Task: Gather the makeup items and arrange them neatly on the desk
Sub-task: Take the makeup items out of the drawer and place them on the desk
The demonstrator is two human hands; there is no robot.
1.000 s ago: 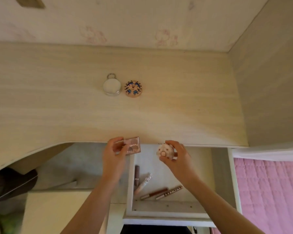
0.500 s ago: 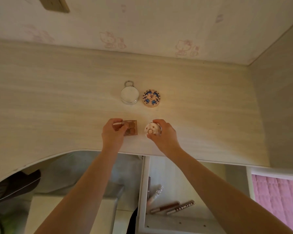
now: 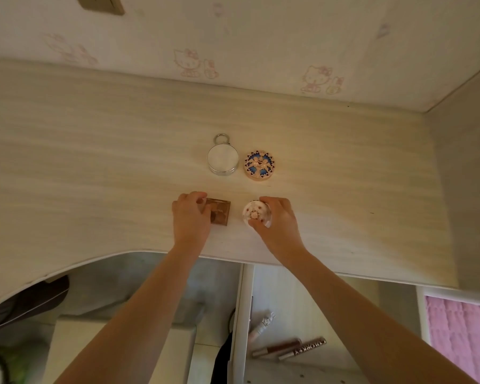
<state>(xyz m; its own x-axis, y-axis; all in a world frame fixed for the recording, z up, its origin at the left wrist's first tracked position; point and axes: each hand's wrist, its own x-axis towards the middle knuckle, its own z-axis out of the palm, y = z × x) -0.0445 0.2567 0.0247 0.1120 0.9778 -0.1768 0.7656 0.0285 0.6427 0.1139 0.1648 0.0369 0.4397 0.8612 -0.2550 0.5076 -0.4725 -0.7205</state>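
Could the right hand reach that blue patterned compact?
Probably: the right hand grips the white round case, but once freed, only bare desk separates it from the blue patterned compact.

Open desk (image 3: 81,167) either side, silver compact (image 3: 223,159) and patterned compact (image 3: 259,165) blocking straight ahead

**Around the open drawer**

The open drawer (image 3: 240,314) has pale wooden walls. Right of it lies a pink quilt (image 3: 460,336). Left of it stands a white box (image 3: 117,350), and farther left a dark, blurred shape (image 3: 25,303). Far above it, wallpaper (image 3: 261,31) with faint cartoon cats carries a brown plate (image 3: 100,4).
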